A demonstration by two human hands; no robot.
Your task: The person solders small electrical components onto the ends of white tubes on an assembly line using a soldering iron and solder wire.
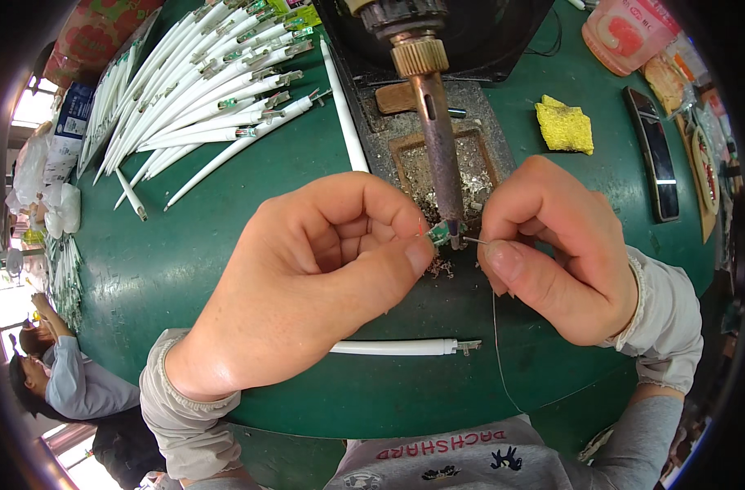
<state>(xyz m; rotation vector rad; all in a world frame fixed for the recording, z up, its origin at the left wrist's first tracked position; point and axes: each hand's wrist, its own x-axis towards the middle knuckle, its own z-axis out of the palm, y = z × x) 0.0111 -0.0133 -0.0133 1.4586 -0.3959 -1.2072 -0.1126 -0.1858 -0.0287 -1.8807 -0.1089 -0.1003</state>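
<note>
A small green circuit board (444,232) is pinched in the closed left hand (307,278), just under the tip of the fixed soldering iron (438,147). A thin solder wire (475,241) is gripped between thumb and forefinger of the right hand (552,245), its end almost touching the board. For a clean joint, both hands are best kept steady and the wire fed sparingly. Nearer the body a white tube (393,347) lies on the green counter (193,261); beyond the left hand, a heap of white tubes (201,82); beyond the right, a yellow sponge (565,125).

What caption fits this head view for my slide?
Left hand pinches a small green circuit board at the fixed soldering iron's tip while right hand feeds solder wire.
</note>
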